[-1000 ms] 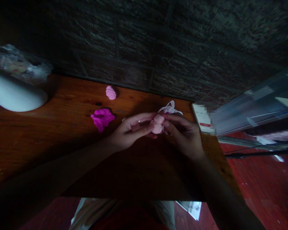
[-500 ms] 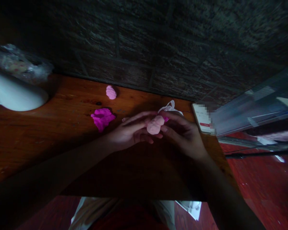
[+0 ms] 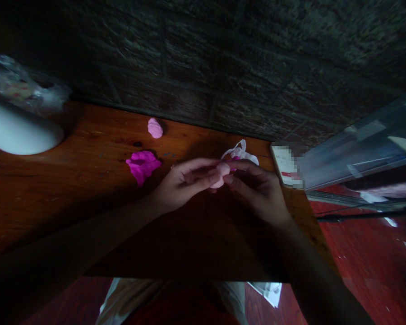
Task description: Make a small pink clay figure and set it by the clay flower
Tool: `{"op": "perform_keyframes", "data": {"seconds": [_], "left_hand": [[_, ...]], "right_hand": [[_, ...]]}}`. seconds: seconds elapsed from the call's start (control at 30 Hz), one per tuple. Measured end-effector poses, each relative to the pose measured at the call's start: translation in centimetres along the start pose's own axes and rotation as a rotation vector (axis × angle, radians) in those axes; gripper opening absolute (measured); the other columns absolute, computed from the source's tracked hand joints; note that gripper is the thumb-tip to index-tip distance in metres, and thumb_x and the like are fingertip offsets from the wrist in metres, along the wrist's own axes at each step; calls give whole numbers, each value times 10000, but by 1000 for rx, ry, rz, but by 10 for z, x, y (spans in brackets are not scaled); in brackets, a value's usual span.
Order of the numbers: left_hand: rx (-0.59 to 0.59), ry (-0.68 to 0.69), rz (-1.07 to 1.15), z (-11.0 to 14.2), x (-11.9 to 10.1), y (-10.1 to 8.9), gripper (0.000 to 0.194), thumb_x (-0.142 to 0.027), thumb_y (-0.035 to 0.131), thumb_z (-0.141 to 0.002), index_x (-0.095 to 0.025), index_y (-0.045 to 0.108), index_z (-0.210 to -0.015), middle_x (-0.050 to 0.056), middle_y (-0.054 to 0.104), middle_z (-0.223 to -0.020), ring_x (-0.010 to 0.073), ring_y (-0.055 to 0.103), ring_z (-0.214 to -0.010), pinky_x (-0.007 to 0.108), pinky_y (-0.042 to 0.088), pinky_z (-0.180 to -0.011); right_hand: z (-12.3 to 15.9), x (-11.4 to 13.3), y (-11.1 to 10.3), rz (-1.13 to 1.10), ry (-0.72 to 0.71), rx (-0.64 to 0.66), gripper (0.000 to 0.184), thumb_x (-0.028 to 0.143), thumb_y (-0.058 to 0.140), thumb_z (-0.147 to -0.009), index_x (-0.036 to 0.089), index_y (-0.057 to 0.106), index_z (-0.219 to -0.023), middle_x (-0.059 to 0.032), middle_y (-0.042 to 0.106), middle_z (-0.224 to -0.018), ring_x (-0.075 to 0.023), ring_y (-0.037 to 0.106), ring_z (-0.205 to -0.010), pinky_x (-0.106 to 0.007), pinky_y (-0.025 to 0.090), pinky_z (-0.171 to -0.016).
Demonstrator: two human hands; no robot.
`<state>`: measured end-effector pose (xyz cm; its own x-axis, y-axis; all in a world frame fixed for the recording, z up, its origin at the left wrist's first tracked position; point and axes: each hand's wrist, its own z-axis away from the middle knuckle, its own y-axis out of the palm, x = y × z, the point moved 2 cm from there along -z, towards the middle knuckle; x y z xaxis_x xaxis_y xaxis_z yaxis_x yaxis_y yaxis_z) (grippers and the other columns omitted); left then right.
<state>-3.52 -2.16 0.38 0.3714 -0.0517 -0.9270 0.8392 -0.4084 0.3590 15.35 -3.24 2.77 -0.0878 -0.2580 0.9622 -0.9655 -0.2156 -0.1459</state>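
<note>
Lump (image 3: 222, 170) pinched, left hand (image 3: 179, 185) half-curled, right hand (image 3: 264, 189) likewise

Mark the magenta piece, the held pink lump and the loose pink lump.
Magenta piece (image 3: 142, 165), head view, its upper surface.
Held pink lump (image 3: 223, 169), head view, its rounded upper end.
Loose pink lump (image 3: 154, 128), head view, its middle.

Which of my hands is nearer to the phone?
Your right hand: it is left of the phone and a little nearer your body. Your left hand is farther left, beyond the pale pink lump.
</note>
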Motion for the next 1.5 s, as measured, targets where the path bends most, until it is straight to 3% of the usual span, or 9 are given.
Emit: {"op": "perform_keyframes", "data": {"seconds": [0.13, 0.37, 0.57, 0.73, 0.9, 1.0, 1.13, 1.27, 1.5], "left_hand": [[-11, 65, 6, 1, 0, -1, 387, -192, 887, -764, -186, 771, -1133, 81, 778, -1225, 215, 746, -1063, 316, 614, -893], [-29, 29, -7, 2, 2, 0, 365, -199, 872, -790, -174, 768, -1139, 85, 795, -1187, 219, 757, -1060, 352, 612, -947], [-32, 96, -66, 2, 4, 4, 329, -226, 872, -789, -163, 780, -1098, 80, 814, -1114, 179, 767, -945, 326, 620, -919], [-55, 130, -94, 2, 6, 1, 270, -223, 871, -785, -162, 789, -1035, 51, 820, -989, 146, 754, -836, 295, 629, -857], [-75, 76, -49, 1, 1, -1, 362, -251, 878, -787, -167, 761, -1119, 66, 814, -1047, 176, 767, -853, 285, 644, -771], [-68, 5, -5, 0, -3, -1, 365, -277, 872, -801, -179, 765, -1136, 77, 807, -1096, 196, 771, -902, 262, 641, -732], [-59, -71, 94, -1, -3, 0, 325, -316, 872, -803, -211, 793, -1100, 59, 802, -1069, 195, 764, -929, 240, 634, -714], [-73, -102, 124, -2, -2, -1, 317, -320, 872, -802, -221, 796, -1093, 46, 798, -1059, 180, 759, -908, 248, 634, -728], [-82, -79, 96, -1, -1, -1, 302, -355, 886, -775, -186, 781, -1001, 53, 778, -1018, 209, 752, -917, 304, 657, -731]], "right_hand": [[2, -2, 1, 47, -56, -48, 310, 260, 787, -887, 332, 764, -1188, -16, 782, -1156, -178, 734, -949, -352, 626, -804], [1, 2, 3, 168, -137, -67, 260, 255, 794, -875, 311, 787, -1130, -24, 763, -1077, -165, 703, -872, -324, 584, -711], [1, 3, 6, 178, -122, -106, 160, 241, 785, -886, 311, 801, -1029, -17, 773, -1006, -186, 713, -915, -353, 594, -760], [1, 1, 10, 176, -209, -108, 198, 194, 761, -908, 350, 812, -1019, -3, 786, -985, -180, 711, -924, -365, 596, -803], [2, -1, 9, 137, -151, -78, 259, 258, 773, -904, 361, 783, -1142, -21, 770, -1135, -204, 707, -1028, -404, 601, -879], [1, -1, 6, 105, -85, -26, 338, 275, 768, -907, 345, 750, -1237, -33, 760, -1180, -174, 711, -912, -354, 613, -777], [-2, -2, 4, 14, -52, -6, 251, 250, 747, -919, 326, 791, -1153, -3, 769, -1048, -100, 664, -690, -280, 599, -661], [-2, -7, 7, -12, -25, -66, 217, 278, 784, -891, 327, 812, -1100, 20, 757, -912, -93, 644, -652, -253, 586, -617], [0, -8, 13, 2, -89, -88, 178, 327, 765, -917, 344, 816, -1087, 10, 738, -956, -89, 636, -645, -257, 594, -607]]}}
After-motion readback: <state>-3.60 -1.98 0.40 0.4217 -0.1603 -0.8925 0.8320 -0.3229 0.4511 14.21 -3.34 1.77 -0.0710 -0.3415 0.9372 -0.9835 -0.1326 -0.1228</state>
